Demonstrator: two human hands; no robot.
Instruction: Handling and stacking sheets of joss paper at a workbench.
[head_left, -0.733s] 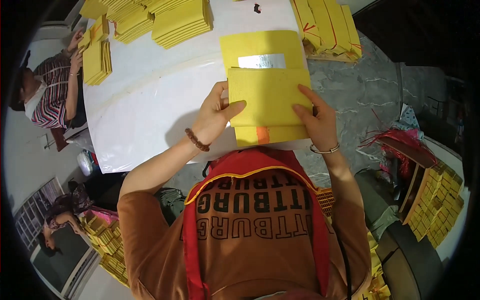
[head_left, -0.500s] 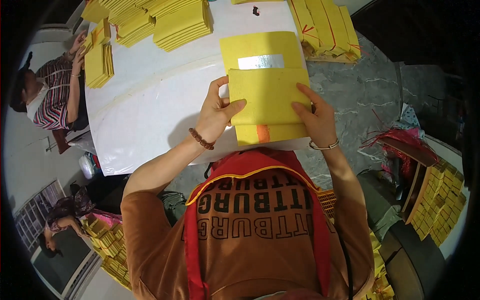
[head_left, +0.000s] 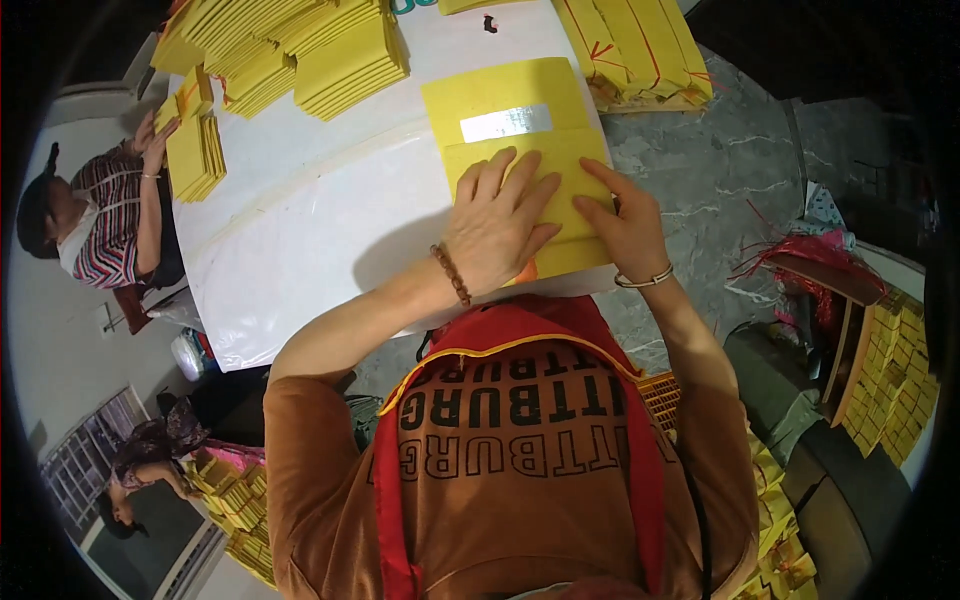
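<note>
A folded stack of yellow paper (head_left: 568,165) lies over a larger yellow sheet (head_left: 505,88) with a silver rectangle (head_left: 505,123) near its far end. My left hand (head_left: 500,215) rests flat on the folded stack, fingers spread. At its right edge, my right hand (head_left: 630,220) grips the stack; the thumb and index finger are on top and the other fingers are partly hidden. An orange patch (head_left: 527,272) peeks out beside my left wrist.
Yellow paper stacks (head_left: 350,75) stand at the table's far left, with red-tied bundles (head_left: 640,55) at the far right. At the white table's (head_left: 300,220) left edge, a person in stripes (head_left: 115,220) handles yellow paper. Another person (head_left: 150,450) is beside a yellow pile at lower left.
My left hand has let go of the stack's left edge and moved onto its top, spreading its fingers. My right hand stays at the right edge. The view has shifted slightly.
</note>
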